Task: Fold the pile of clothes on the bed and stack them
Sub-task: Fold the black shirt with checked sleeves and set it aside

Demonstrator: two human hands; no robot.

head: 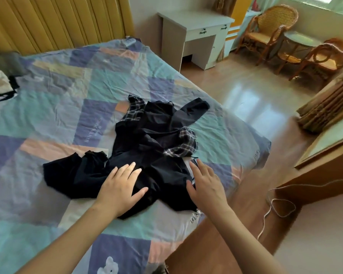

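The pile of clothes (152, 147) lies in a loose heap near the foot corner of the bed (67, 107), on a patchwork sheet. It is mostly black fabric, with a checked garment (181, 143) showing through at the far side and the right side. A black sleeve or leg (190, 111) sticks out toward the far right, and another black flap (67, 173) spreads to the left. Nothing in the heap looks folded yet, so the task seems to be at its start.

The left hand (121, 184) rests flat on the near part of the black fabric, fingers straight and spread, gripping nothing. The right hand (204, 182) is also open with straight fingers, at the right edge of the heap, where its fingertips seem to touch a thin black strap.

The step in hand looks like sorting out one garment. To do it well, find the edge of the top piece, lift it free of the others and lay it flat on bare sheet. Watch that the straps and the checked piece do not come up tangled with it.

Further off, at the left edge of the bed, lie a pale item and a dark one; a white desk (194, 22) stands beyond the bed, with wicker chairs (269, 26) by the window
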